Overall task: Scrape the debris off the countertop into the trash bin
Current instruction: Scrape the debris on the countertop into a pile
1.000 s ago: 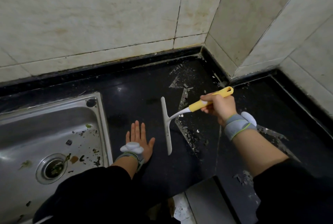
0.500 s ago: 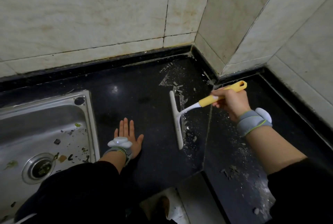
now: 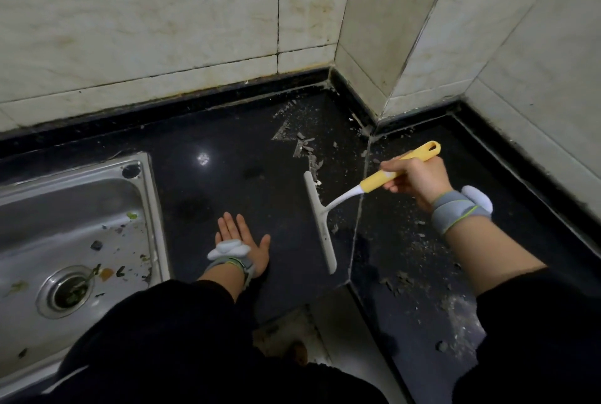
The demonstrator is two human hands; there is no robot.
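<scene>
My right hand [image 3: 414,181] grips the yellow handle of a white squeegee scraper [image 3: 320,224], whose long blade lies on the black countertop [image 3: 234,182] next to the seam of the corner. Grey debris [image 3: 307,151] lies in flakes and dust behind the blade toward the back corner, and more debris is scattered on the right slab. My left hand [image 3: 242,236] rests flat on the countertop, fingers straight, left of the blade. No trash bin is in view.
A steel sink [image 3: 65,241] with food scraps round its drain sits at the left. Tiled walls [image 3: 162,20] close the back and right of the corner. The counter's front edge drops to a pale floor [image 3: 328,332] between my arms.
The scraper and my right hand have moved to the right, away from my left hand, across the debris. My left hand stayed flat on the counter. The view shifted slightly.
</scene>
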